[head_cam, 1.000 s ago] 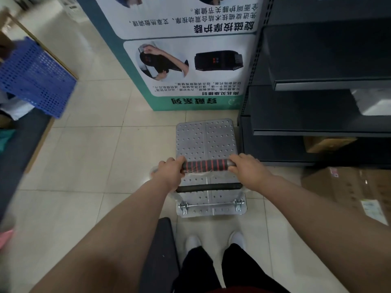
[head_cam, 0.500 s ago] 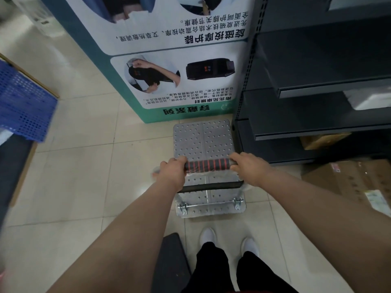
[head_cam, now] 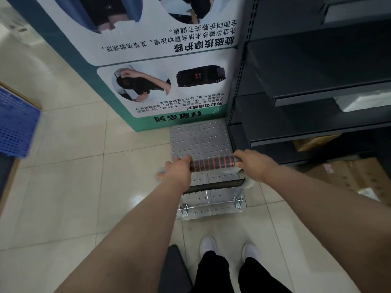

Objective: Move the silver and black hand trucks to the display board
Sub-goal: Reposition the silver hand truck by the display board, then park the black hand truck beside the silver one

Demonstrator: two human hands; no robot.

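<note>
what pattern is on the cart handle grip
Black with thin red rings, on the grip held by the left hand and right hand; head view.

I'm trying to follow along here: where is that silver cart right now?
In the head view the silver cart sits on the tiled floor just ahead of the person's feet, its front edge at the display board, with dark shelving on its right.
</note>
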